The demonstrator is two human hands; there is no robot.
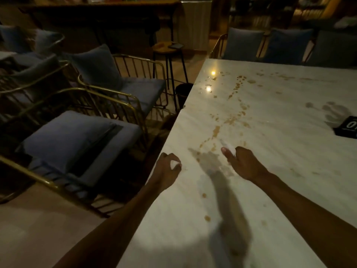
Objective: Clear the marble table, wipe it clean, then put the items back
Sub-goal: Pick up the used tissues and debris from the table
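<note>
A small white wad [174, 165] is pinched in the left hand [167, 169] at the left edge of the desk [270, 171]. Another white wad [229, 147] is held in the curled fingers of the right hand [244, 164], just past the brown spill [234, 117]. The spill is best wiped in long rows from the far edge toward the near edge. The black sign [347, 128] at the right edge should be lifted off first.
</note>
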